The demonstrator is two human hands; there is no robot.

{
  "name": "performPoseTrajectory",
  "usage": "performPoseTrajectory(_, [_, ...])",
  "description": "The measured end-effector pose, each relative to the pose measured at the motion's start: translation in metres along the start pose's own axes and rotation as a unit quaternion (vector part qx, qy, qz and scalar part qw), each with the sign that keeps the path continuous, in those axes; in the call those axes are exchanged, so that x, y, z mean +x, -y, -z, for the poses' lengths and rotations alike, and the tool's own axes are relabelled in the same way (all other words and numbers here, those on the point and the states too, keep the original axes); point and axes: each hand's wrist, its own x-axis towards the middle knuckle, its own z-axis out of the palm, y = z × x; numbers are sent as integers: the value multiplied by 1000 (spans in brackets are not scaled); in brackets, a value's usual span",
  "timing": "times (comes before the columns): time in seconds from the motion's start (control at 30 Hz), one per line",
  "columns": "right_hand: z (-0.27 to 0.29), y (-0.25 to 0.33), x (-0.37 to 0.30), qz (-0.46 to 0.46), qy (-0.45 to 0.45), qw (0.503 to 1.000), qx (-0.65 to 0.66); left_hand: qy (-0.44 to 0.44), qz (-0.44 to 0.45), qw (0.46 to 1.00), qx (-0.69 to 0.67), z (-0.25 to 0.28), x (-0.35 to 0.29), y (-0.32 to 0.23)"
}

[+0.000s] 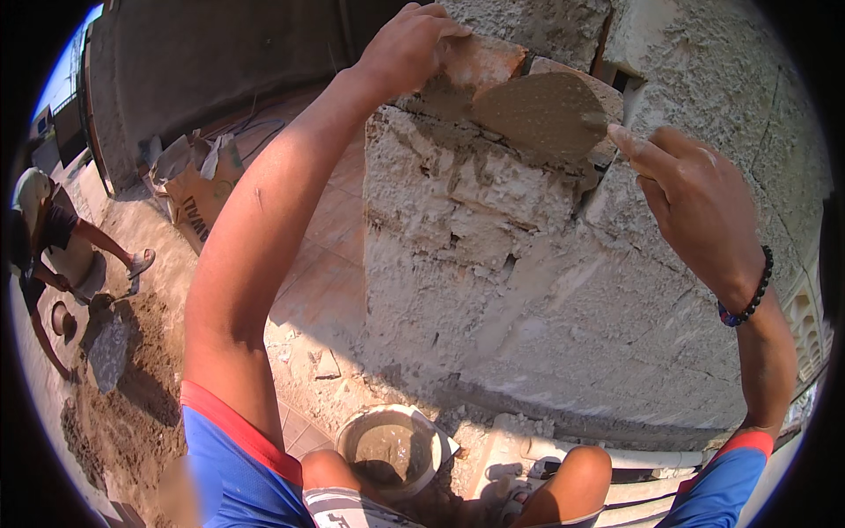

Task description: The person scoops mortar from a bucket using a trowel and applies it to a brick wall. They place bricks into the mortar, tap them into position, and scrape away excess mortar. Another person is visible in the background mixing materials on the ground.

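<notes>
Trowel (541, 113), its rounded blade coated with wet mortar, is at the top of a rough, broken wall (458, 238), held against the bricks there. At the far left, a co-worker (48, 224) in dark shorts and sandals bends beside a heap of sand (154, 370) that has a grey patch on it. Next, a torn paper sack (180, 180) stands on the ground, well apart from the wall. The left grip (414, 48) curls its fingers over the left end of an orange-red brick (488, 63); they touch it, though how firmly they clasp cannot be told. Below, between the person's knees, a round bucket (437, 453) holds wet mortar. Just right of the first brick, a second brick (576, 72) is partly hidden behind the blade. Farther right, the right grip (700, 198) is closed around the trowel's handle, which the hand hides, with one finger stretched toward the base of the blade. Black beads form a bracelet (757, 290) around the right wrist.
</notes>
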Motion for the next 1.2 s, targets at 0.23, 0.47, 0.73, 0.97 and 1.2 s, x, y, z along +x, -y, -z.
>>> performPoseTrajectory(0.23, [-26,31,45,60,-50,996,-44,12,-12,999,-33,10,9,10])
performPoseTrajectory(0.47, [-8,15,53,-1,38,994,-107,106,145,966,-185,46,20,-26])
performPoseTrajectory(0.73, [3,47,59,8,18,999,-51,130,153,968,-153,44,16,8])
performPoseTrajectory(0.97, [-27,51,93,32,32,998,-45,138,178,962,-153,61,12,7])
performPoseTrajectory(1.2, [-16,-9,60,9,33,995,-95,128,179,964,-151,52,16,-2])
